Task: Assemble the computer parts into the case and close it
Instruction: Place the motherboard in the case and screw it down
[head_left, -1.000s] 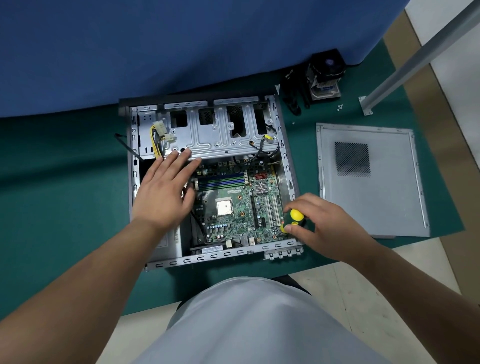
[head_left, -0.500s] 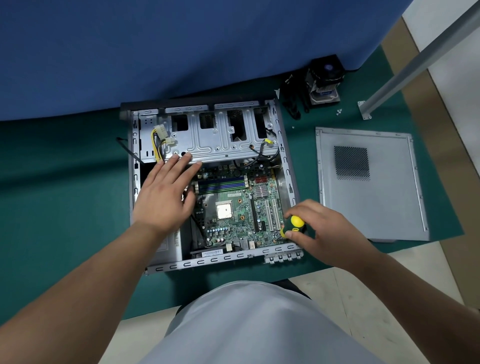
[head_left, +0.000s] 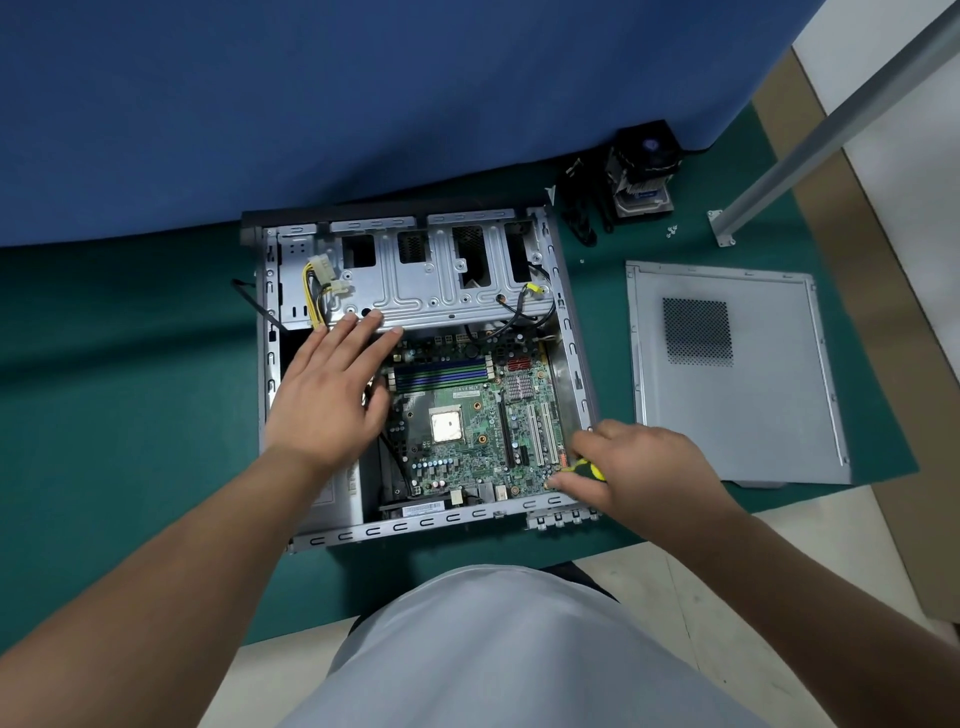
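Left hand (head_left: 332, 395) rests flat on the case (head_left: 270, 364), right hand (head_left: 639, 467) grips the screwdriver (head_left: 589, 469); a slip could gouge the motherboard (head_left: 467, 415)

One head-worn camera looks steeply down, close over the open case (head_left: 270, 364) on the table

Open metal case (head_left: 270, 364) lay flat on its side, top off. Green motherboard (head_left: 467, 431) sat inside, at the right half, with a pale square chip in its middle. Grey side panel (head_left: 727, 374) lay flat to the right, apart from the case. Black cooler fan (head_left: 644, 171) stood far right, behind the panel.
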